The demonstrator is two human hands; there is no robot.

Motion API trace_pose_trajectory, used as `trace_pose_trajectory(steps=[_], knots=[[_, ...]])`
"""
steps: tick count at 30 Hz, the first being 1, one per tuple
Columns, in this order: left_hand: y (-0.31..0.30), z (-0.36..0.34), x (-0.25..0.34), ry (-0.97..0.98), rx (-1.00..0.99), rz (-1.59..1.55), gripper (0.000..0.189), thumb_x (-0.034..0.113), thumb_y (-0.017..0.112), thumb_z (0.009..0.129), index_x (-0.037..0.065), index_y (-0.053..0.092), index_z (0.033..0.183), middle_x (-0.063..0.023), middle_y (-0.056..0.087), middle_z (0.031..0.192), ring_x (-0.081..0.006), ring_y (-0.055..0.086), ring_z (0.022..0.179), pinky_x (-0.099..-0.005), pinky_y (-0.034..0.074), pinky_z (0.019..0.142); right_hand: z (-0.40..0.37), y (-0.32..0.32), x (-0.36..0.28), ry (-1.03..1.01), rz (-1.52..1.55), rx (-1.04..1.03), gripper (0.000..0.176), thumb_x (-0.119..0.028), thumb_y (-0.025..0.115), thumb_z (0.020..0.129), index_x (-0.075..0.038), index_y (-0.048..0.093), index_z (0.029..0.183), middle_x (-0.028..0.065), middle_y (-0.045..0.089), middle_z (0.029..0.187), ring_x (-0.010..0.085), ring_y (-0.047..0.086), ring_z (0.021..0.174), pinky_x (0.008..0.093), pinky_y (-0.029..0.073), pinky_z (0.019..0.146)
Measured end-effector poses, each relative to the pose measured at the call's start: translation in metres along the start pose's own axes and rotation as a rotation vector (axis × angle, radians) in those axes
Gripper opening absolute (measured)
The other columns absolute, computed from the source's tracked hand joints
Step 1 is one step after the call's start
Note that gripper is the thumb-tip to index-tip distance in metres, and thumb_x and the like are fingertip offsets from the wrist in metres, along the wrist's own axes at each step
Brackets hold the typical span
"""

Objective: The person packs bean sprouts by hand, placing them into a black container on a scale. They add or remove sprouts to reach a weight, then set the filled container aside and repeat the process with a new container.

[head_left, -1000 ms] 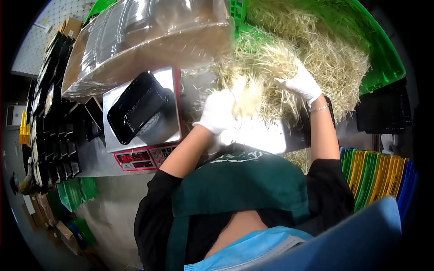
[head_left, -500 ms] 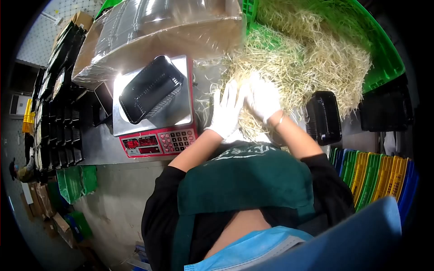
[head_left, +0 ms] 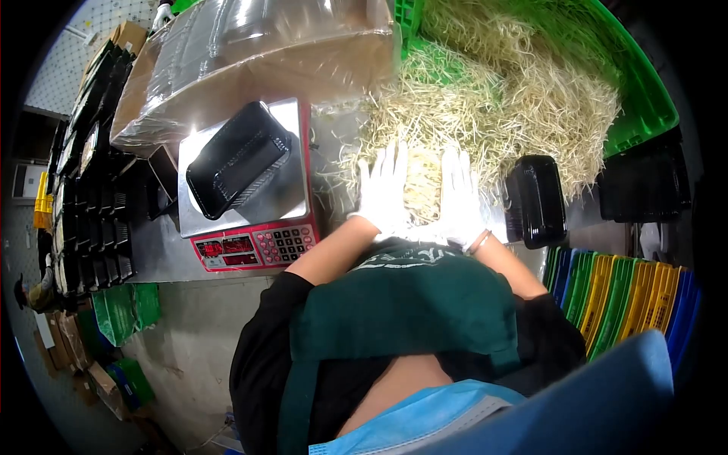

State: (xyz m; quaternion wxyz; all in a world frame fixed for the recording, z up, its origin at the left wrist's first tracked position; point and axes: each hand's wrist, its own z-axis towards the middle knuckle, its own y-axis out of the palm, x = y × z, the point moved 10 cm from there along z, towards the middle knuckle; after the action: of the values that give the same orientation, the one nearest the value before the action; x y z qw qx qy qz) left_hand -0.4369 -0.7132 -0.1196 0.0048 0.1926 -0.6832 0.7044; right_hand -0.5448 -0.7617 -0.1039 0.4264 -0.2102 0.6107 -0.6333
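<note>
My left hand [head_left: 383, 189] and my right hand [head_left: 460, 193], both in white gloves, press from either side on a bundle of pale sprouts [head_left: 423, 186]. Their fingers point forward, stretched out nearly parallel. A large heap of loose sprouts [head_left: 523, 98] lies just beyond my fingertips. To the left, a black plastic tray [head_left: 239, 159] rests at a slant on the steel plate of a red scale [head_left: 258, 246]. Another black tray [head_left: 540, 201] stands to the right of my right hand.
A plastic-wrapped box [head_left: 258, 68] stands behind the scale. Stacked black trays [head_left: 98, 227] fill the far left. A green crate [head_left: 644, 114] surrounds the heap at the back right. Colourful crates [head_left: 622, 296] are stacked at lower right. A gloved hand [head_left: 163, 15] shows at top left.
My right hand has turned from slanting over the sprouts to pointing straight forward at their right side. A bundle now shows between my hands. Another person's gloved hand has appeared at top left.
</note>
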Motion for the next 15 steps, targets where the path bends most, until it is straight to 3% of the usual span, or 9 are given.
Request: trace_pose_trajectory(steps=[1, 4, 5, 6, 7, 8, 9, 11, 15], knots=[[0.001, 0.006, -0.002, 0.014, -0.047, 0.059, 0.124, 0.047, 0.077, 0.063, 0.006, -0.001, 0.150, -0.0243, 0.004, 0.154, -0.0403, 0.009, 0.142, -0.0647, 0.015, 0.108, 0.004, -0.008, 0.000, 0.002, 0.000, -0.008, 0.131, -0.061, 0.078, 0.052, -0.003, 0.010, 0.149, 0.0225, 0.016, 0.152, 0.0436, 0.014, 0.141, 0.0546, 0.015, 0.112], [-0.005, 0.024, -0.008, 0.023, -0.161, -0.014, 0.124, 0.048, 0.077, 0.061, 0.007, 0.001, 0.150, -0.0247, 0.006, 0.154, -0.0437, 0.007, 0.142, -0.0675, 0.013, 0.106, 0.034, -0.023, 0.014, 0.070, -0.141, -0.115, 0.124, -0.051, 0.080, 0.057, -0.004, 0.011, 0.149, 0.0230, 0.018, 0.151, 0.0436, 0.018, 0.139, 0.0512, 0.019, 0.112], [-0.008, 0.030, -0.008, 0.034, -0.103, -0.028, 0.110, 0.037, 0.073, 0.069, 0.006, 0.006, 0.150, -0.0270, 0.018, 0.150, -0.0416, 0.024, 0.138, -0.0618, 0.025, 0.105, 0.044, -0.021, 0.016, -0.013, 0.011, -0.084, 0.120, -0.044, 0.080, 0.060, -0.005, 0.010, 0.149, 0.0236, 0.019, 0.150, 0.0424, 0.021, 0.138, 0.0484, 0.022, 0.112], [-0.004, 0.038, -0.009, 0.036, -0.104, -0.027, 0.110, 0.037, 0.073, 0.069, 0.006, 0.006, 0.150, -0.0270, 0.018, 0.150, -0.0416, 0.024, 0.138, -0.0618, 0.025, 0.105, 0.051, -0.018, 0.018, -0.093, 0.166, -0.056, 0.116, -0.038, 0.080, 0.063, -0.005, 0.009, 0.149, 0.0243, 0.021, 0.149, 0.0412, 0.024, 0.137, 0.0455, 0.026, 0.111], [-0.006, 0.047, -0.009, 0.028, -0.102, -0.104, 0.102, 0.029, 0.070, 0.072, 0.005, 0.007, 0.150, -0.0274, 0.029, 0.143, -0.0399, 0.036, 0.128, -0.0562, 0.032, 0.101, 0.061, -0.025, 0.020, -0.126, 0.222, 0.032, 0.116, -0.018, 0.083, 0.060, -0.002, 0.010, 0.149, 0.0251, 0.033, 0.143, 0.0370, 0.038, 0.131, 0.0379, 0.035, 0.108], [-0.007, 0.050, -0.010, 0.019, -0.099, -0.182, 0.095, 0.021, 0.066, 0.075, 0.005, 0.009, 0.149, -0.0278, 0.040, 0.136, -0.0382, 0.049, 0.119, -0.0506, 0.040, 0.096, 0.060, -0.026, 0.023, -0.127, 0.221, 0.032, 0.116, -0.018, 0.083, 0.060, -0.002, 0.010, 0.149, 0.0251, 0.033, 0.143, 0.0370, 0.038, 0.131, 0.0379, 0.035, 0.108], [-0.013, 0.049, -0.009, 0.033, -0.053, -0.155, 0.087, 0.008, 0.059, 0.075, 0.004, 0.012, 0.149, -0.0236, 0.056, 0.114, -0.0340, 0.060, 0.094, -0.0417, 0.048, 0.082, 0.062, -0.025, 0.031, -0.098, 0.350, -0.024, 0.114, -0.017, 0.083, 0.061, -0.002, 0.011, 0.148, 0.0252, 0.039, 0.138, 0.0368, 0.043, 0.127, 0.0372, 0.037, 0.106], [-0.036, 0.044, -0.002, 0.065, -0.029, -0.158, 0.087, 0.008, 0.059, 0.075, 0.004, 0.013, 0.149, -0.0223, 0.058, 0.108, -0.0340, 0.061, 0.091, -0.0417, 0.049, 0.080, 0.063, -0.057, 0.015, -0.131, 0.507, -0.015, 0.109, -0.013, 0.081, 0.064, -0.003, 0.014, 0.149, 0.0243, 0.052, 0.127, 0.0364, 0.050, 0.120, 0.0367, 0.042, 0.101], [-0.048, 0.020, 0.000, 0.184, 0.046, -0.069, 0.073, 0.007, 0.051, 0.081, 0.002, 0.019, 0.146, -0.0187, 0.061, 0.093, -0.0313, 0.064, 0.081, -0.0399, 0.051, 0.070, 0.053, -0.054, 0.012, -0.067, 0.386, -0.213, 0.105, -0.012, 0.081, 0.064, -0.008, 0.019, 0.149, 0.0242, 0.053, 0.126, 0.0334, 0.055, 0.114, 0.0356, 0.045, 0.096]])
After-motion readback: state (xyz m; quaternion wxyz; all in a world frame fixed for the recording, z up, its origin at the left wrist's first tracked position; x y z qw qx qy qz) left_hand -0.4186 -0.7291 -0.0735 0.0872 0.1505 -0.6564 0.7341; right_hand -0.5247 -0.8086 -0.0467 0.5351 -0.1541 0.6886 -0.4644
